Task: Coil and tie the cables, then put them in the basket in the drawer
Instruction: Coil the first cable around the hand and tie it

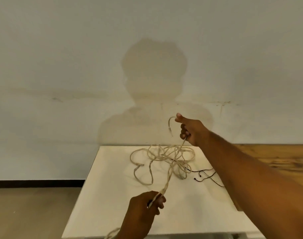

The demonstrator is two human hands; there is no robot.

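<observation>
The task is judged to be at an early stage. A pale cable [162, 156] is seen lying in a loose tangle on the white table [190, 213], toward 12 o'clock on the tabletop, with several loops spread out and no neat coil formed.

The cable is gripped near 1 end by the right hand [190, 130], which is raised above the table's far edge at about 1 o'clock. Its fingers are curled round the cable, and the plug end arcs over and hangs down on the hand's 9 o'clock side. At 6 o'clock, what appear to be 2 strands of the same cable are held in the curled fingers of the left hand [145, 204], and they are stretched from there up to the tangle.

A thin black cable [204, 175] is seen at 3 o'clock on the table, partly under the pale loops and touched by neither hand. Another bit of pale cable is glimpsed at the bottom edge, near 7 o'clock; whether it belongs to the same cable cannot be told.

No tie has been made, and no basket or drawer is shown. Coiling, tying and stowing of the 2 cables are judged to remain.
</observation>
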